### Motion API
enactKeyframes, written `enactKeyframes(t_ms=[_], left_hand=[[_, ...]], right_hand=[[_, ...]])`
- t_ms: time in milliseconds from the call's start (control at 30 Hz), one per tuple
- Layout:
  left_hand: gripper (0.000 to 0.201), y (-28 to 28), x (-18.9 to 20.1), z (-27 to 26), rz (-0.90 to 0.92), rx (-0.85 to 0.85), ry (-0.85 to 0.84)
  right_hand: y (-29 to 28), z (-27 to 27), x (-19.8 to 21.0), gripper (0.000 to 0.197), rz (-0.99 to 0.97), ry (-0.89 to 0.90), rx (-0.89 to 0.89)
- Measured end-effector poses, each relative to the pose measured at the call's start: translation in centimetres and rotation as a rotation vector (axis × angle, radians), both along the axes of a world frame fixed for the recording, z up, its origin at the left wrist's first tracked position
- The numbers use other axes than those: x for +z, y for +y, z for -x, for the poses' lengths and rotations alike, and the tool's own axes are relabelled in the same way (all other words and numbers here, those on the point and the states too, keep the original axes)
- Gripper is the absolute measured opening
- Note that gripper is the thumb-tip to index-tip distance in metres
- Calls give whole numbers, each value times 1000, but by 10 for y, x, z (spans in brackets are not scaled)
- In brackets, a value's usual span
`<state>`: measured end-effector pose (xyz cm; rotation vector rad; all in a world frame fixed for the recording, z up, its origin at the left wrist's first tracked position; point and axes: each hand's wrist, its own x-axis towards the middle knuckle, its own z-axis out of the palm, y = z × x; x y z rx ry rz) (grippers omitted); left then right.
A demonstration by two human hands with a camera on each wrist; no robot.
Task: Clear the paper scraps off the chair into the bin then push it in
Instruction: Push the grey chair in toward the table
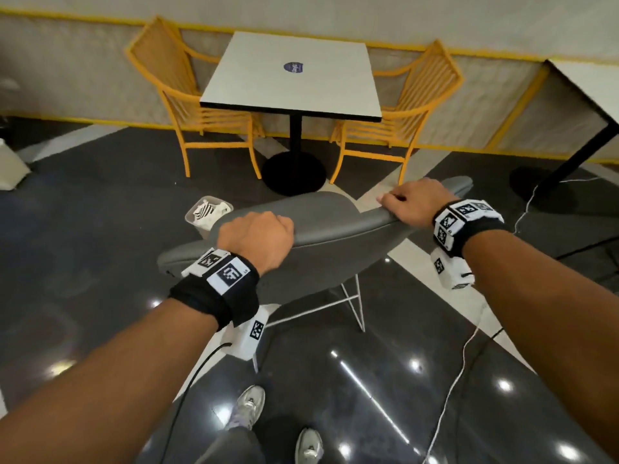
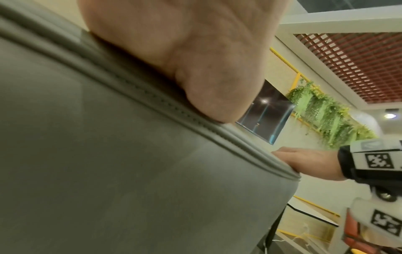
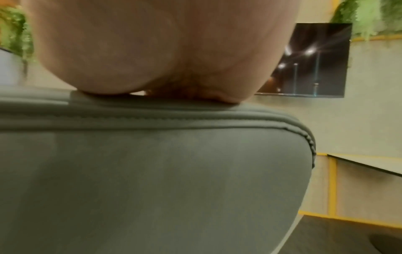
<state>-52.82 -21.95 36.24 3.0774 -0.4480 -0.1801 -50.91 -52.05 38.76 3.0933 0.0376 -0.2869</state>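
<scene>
A grey padded chair [image 1: 321, 236] on thin white legs stands in front of me, its back towards me. My left hand [image 1: 256, 237] grips the top edge of the backrest at its left part, fingers curled over and hidden behind it. My right hand [image 1: 413, 202] grips the same edge near its right end. Both wrist views show a palm pressed on the grey backrest [image 2: 130, 163] [image 3: 152, 163]. A small white bin [image 1: 207, 212] with paper scraps in it sits on the floor just beyond the chair's left side. The seat is hidden.
A white square table [image 1: 291, 75] on a black pedestal stands ahead, with a yellow chair [image 1: 181, 98] on its left and another yellow chair [image 1: 402, 118] on its right. A second table [image 1: 589, 92] is at the right. Cables [image 1: 462, 363] trail over the dark glossy floor near my shoes.
</scene>
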Motion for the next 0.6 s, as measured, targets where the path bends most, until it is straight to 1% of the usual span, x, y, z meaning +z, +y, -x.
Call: enactKeyframes(t_ms=[67, 100, 133, 167, 200, 267, 333, 500, 600], left_hand=[[46, 0, 3, 9, 3, 63, -92], [46, 0, 4, 13, 37, 116, -115], [51, 1, 3, 16, 64, 154, -147], [57, 2, 1, 19, 49, 153, -189], [59, 2, 0, 21, 34, 135, -218], [58, 4, 1, 21, 36, 111, -244], [53, 7, 4, 15, 46, 94, -250], [45, 22, 5, -5, 58, 30, -254], [43, 48, 4, -24, 56, 13, -238]], right_hand=[[-9, -3, -1, 72, 65, 15, 24], [-11, -4, -1, 79, 100, 21, 20], [-14, -5, -2, 84, 124, 13, 14], [-15, -4, -4, 86, 129, -18, 7], [-15, -2, -8, 85, 127, -76, 12], [-13, 3, -14, 72, 123, -197, 10], [-8, 3, -15, 63, 112, -247, 4], [8, 3, -11, 61, 114, -278, -25], [28, 2, -18, 67, 101, -261, -94]])
